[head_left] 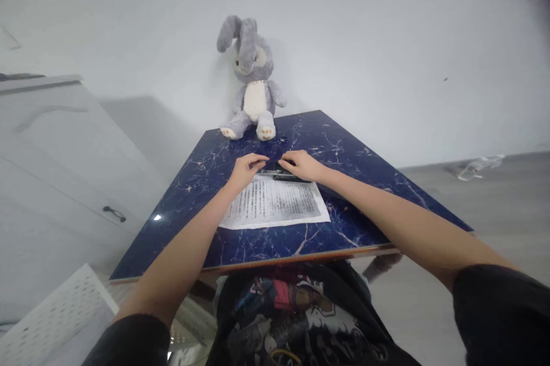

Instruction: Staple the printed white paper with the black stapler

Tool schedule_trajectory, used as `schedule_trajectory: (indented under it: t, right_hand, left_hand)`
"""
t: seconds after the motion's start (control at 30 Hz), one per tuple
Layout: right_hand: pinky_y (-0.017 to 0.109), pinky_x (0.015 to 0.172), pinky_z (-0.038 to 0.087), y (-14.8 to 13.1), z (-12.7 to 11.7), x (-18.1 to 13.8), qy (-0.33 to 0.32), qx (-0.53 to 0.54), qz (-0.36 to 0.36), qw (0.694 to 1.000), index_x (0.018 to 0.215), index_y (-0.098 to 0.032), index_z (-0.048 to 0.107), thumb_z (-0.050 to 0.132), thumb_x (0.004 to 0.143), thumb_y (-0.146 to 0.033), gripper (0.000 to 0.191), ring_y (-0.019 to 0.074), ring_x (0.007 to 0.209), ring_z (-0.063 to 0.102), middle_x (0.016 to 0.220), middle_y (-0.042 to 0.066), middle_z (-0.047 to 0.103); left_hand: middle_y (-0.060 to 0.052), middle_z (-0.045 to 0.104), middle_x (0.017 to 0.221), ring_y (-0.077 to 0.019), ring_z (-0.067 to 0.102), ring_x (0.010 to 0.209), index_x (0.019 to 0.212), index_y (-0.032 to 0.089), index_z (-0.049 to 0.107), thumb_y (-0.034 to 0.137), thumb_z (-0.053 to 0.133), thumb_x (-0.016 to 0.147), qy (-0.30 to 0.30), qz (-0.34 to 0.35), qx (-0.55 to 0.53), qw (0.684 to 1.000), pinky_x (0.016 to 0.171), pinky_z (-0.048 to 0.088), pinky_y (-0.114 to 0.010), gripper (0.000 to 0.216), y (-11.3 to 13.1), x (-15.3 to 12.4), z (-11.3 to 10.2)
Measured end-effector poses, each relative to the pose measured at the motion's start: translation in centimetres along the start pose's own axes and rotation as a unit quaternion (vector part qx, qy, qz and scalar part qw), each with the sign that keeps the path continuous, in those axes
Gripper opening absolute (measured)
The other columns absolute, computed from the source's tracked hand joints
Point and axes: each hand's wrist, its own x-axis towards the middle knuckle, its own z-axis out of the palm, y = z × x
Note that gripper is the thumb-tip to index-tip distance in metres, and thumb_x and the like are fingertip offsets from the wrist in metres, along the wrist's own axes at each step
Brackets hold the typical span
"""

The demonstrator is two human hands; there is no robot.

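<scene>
A black stapler (292, 177) lies along the far edge of a printed sheet of paper (279, 205), with a thin metal part reaching out toward the left. My right hand (301, 164) is closed on the stapler's top, fingers curled over it. At the left end of that metal part is my left hand (249, 166), its thumb and forefinger brought close together. Whatever sits between those fingertips is too small to make out. The sheet rests flat on a blue marble-patterned table (344, 234), its left edge partly behind my left forearm.
A grey plush rabbit (255, 77) sits at the table's back against the white wall (365, 39). To the left stands a white cabinet (55, 171) with a dark handle (114, 213). A white perforated panel (60, 314) is at the lower left. Clear plastic (479, 166) lies on the floor at right.
</scene>
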Motion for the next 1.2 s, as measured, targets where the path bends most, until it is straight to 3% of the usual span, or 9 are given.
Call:
schedule_trajectory:
  t: [0.17,0.4,0.7,1.2]
  right_hand:
    - [0.031,0.074,0.040,-0.1,0.0,0.0,-0.003,0.003,0.002,1.000,0.084,-0.017,0.068,0.049,0.104,-0.035,0.033,0.0183,0.076,0.060,0.084,0.006,0.069]
    - [0.031,0.074,0.039,0.0,0.1,0.0,-0.002,0.003,0.002,1.000,0.085,-0.017,0.069,0.050,0.104,-0.034,0.032,0.0188,0.076,0.060,0.085,0.007,0.070]
    - [0.030,0.074,0.038,0.1,0.1,0.0,-0.003,0.007,0.000,1.000,0.083,-0.017,0.066,0.049,0.105,-0.034,0.033,0.0172,0.075,0.059,0.081,0.005,0.067]
    - [0.030,0.073,0.037,0.1,0.1,0.0,-0.006,0.002,0.005,1.000,0.082,-0.017,0.066,0.050,0.104,-0.032,0.031,0.0174,0.075,0.058,0.082,0.005,0.068]
  left_hand:
    - [-0.006,0.077,0.100,-0.0196,0.071,0.090,0.104,0.022,0.082,0.019,0.074,0.087,-0.020,0.001,-0.011,1.000,0.087,0.056,-0.035,0.019,0.4,-0.1,0.0]
    - [-0.006,0.075,0.101,-0.0198,0.069,0.092,0.110,0.022,0.079,0.016,0.068,0.091,-0.038,0.006,0.021,0.999,0.090,0.054,-0.036,0.023,0.3,0.0,0.2]
    - [-0.006,0.073,0.107,-0.0241,0.062,0.101,0.107,0.021,0.077,0.018,0.068,0.092,-0.116,0.037,0.096,0.988,0.098,0.046,-0.042,0.018,0.7,0.0,0.4]
    - [-0.007,0.073,0.107,-0.0214,0.067,0.100,0.105,0.019,0.079,0.022,0.072,0.087,-0.128,-0.046,-0.009,0.991,0.093,0.054,-0.037,0.020,-0.7,-0.3,1.2]
